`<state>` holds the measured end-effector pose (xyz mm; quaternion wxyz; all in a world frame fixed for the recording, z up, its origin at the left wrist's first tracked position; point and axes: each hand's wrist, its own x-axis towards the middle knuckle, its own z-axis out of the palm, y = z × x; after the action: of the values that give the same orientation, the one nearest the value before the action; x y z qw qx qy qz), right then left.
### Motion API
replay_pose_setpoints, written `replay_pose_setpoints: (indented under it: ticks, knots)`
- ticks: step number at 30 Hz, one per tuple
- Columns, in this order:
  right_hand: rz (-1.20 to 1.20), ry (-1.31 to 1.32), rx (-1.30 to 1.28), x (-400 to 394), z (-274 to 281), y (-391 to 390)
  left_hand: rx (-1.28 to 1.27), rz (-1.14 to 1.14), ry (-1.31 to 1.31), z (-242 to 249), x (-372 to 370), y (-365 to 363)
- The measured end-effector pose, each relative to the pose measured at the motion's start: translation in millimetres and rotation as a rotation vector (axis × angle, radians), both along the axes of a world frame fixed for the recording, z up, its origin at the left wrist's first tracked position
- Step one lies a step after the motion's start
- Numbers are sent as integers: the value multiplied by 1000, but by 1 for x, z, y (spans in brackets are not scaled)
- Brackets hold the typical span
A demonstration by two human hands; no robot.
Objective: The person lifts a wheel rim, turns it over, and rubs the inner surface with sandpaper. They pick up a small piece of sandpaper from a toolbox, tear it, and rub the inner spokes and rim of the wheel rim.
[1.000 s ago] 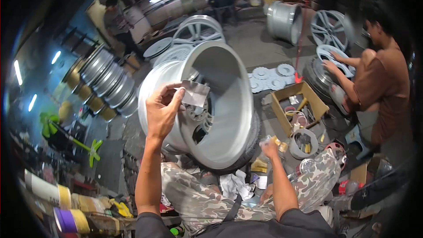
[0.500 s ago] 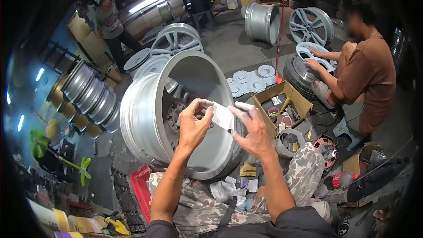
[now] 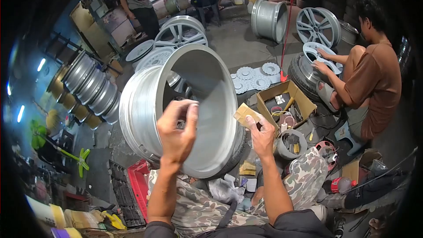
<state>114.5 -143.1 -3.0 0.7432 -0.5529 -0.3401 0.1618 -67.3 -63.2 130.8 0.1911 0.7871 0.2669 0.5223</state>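
A large grey wheel rim (image 3: 207, 150) stands on its edge in front of me, its open barrel facing right, with a tyre partly visible beneath. My left hand (image 3: 178, 132) is raised before the barrel opening, fingertips pinched together; whatever they hold, if anything, is too small to make out. To the right of the rim, my right hand (image 3: 260, 132) grips a small tan piece of sandpaper (image 3: 246, 115) between thumb and fingers.
An open cardboard box (image 3: 306, 101) of tools lies right of the rim, above a round container (image 3: 292, 144). Further right, a person (image 3: 374, 79) sits handling another wheel. Stacked rims (image 3: 90, 88) stand left. Another person (image 3: 139, 0) stands at the back.
The white piece between my hands is no longer visible there, and the tan side of a piece shows in my right hand. My hands have moved apart. The standing person has shifted right.
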Motion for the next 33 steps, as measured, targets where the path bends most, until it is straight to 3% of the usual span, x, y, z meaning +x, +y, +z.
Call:
replay_pose_setpoints:
  ticks: [2, 8, 10, 20, 23, 28, 33]
  knots:
    - [-4, 24, 47, 3, -11, 6, 68, 104, -30, 17, -7, 0]
    - [110, 57, 32, -2, -16, 15, 330, 308, 214, 51, -33, 34]
    - [115, -33, -33, -4, -18, 15, 260, 287, 235, 54, -41, 44]
    - [190, 4, -37, -11, -21, 16, 16, 120, 296, 21, -73, 66]
    - [226, -16, -110, -16, -22, 15, 41, 138, 252, 16, -74, 64]
    - [478, -95, -237, -39, -17, 15, 97, 243, 157, 11, -104, 65]
    - [748, -228, -120, -80, 5, 13, -30, 468, -97, -31, -178, 116]
